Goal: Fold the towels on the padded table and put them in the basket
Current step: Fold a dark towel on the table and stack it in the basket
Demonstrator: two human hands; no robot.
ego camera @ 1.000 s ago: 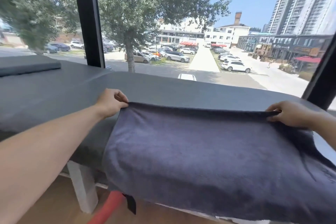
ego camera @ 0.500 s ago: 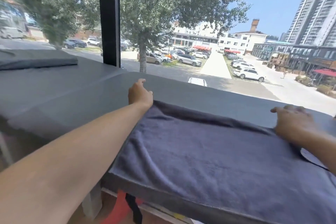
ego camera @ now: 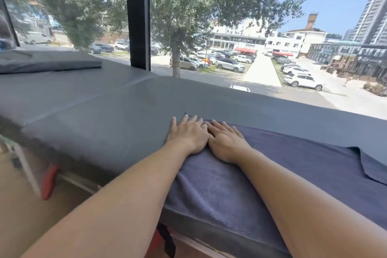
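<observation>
Dark blue-grey terry towel [ego camera: 282,174] lies spread on grey padded table [ego camera: 104,111], centre-right of frame, far right corner flipped over. Left hand [ego camera: 188,135] and right hand [ego camera: 225,142] lie flat side by side on its upper-left corner, fingers straight, gripping nothing. Looks like smoothing; folding barely begun. Another dark folded towel [ego camera: 50,64] upper left. Basket not visible.

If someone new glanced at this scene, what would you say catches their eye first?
Two bare hands, left hand and right hand, press flat side by side on the far left corner of a dark blue towel spread over the grey padded table. Behind them, a big window shows trees and parked cars.
</observation>
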